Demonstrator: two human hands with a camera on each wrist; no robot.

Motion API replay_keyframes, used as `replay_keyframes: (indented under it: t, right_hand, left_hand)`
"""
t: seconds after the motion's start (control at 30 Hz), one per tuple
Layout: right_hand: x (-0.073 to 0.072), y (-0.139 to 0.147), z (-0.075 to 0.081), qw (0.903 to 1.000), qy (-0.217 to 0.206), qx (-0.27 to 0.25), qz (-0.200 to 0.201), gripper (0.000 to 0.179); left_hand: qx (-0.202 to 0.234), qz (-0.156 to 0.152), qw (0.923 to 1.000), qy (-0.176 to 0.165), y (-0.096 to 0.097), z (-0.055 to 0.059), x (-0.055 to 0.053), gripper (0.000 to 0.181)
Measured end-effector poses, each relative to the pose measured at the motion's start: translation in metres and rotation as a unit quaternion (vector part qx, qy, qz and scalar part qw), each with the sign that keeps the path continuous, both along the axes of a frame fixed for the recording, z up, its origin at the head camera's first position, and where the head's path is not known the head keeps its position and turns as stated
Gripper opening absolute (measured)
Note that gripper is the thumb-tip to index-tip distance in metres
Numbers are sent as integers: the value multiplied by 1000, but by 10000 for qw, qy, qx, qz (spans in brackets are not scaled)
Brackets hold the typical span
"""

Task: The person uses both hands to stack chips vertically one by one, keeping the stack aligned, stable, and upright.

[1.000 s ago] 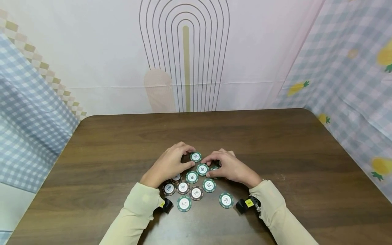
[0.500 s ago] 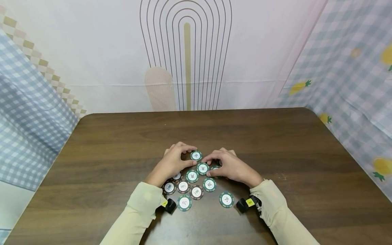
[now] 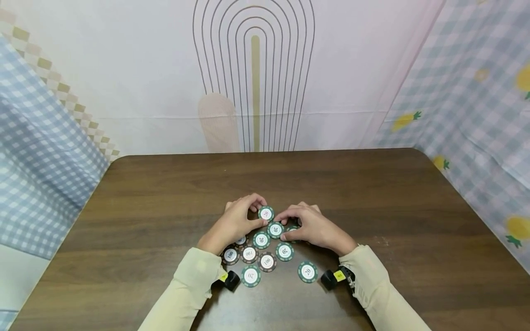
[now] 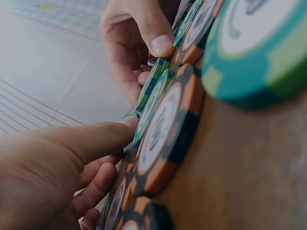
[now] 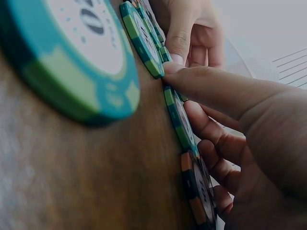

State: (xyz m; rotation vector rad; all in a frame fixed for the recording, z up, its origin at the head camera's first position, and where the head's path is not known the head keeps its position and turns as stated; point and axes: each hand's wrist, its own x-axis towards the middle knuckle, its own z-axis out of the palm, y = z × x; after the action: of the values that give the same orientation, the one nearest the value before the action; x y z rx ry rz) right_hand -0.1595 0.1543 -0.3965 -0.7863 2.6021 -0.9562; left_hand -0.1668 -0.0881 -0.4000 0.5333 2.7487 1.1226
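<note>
In the head view my left hand [image 3: 237,221] pinches a green poker chip [image 3: 266,213] between thumb and index finger at the top of a cluster. My right hand [image 3: 313,228] has its thumb and index finger at the edges of another green poker chip marked 20 [image 3: 275,230], just below it. A further green chip [image 3: 292,228] is partly hidden under the right hand. In the left wrist view the right thumb presses near green chips [image 4: 152,86] that overlap. Both hands nearly meet in the right wrist view, the right thumb [image 5: 192,79] reaching across the chips.
Below the hands lie several brown-and-black chips marked 100 [image 3: 250,253], one partly behind the left wrist. More green chips lie nearer the person, including one at front left [image 3: 250,276] and one at front right [image 3: 308,272]. The wooden table [image 3: 372,184] ends at a curtain [image 3: 157,82].
My left thumb has slid slightly right along the lower edge of its chip, and the left index finger curls closer to the rim. The right hand and remaining chips stay practically in place.
</note>
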Motion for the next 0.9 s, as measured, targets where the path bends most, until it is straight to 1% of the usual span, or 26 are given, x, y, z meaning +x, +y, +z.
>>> replay_keyframes:
  t: [0.17,0.33,0.5,0.63,0.8,0.9]
  right_hand:
    - [0,1,-2,10000,32,58,8,36]
    - [0,0,0,10000,13,66,22,37]
    - [0,0,1,10000,40,61,48,36]
    - [0,-1,1,9999,56,56,65,35]
    - [0,0,1,9999,71,35,64,35]
    - [1,1,1,10000,60,31,48,35]
  left_hand:
    - [-92,-237,9996,116,-2,-1,-1,35]
    - [-262,-491,9981,277,-6,0,0,39]
    - [-409,-717,9953,496,-10,2,1,38]
    - [-496,-831,9934,622,-12,3,2,37]
    - [-574,-929,9917,672,-16,2,2,37]
    - [-516,-995,9918,614,-17,1,0,36]
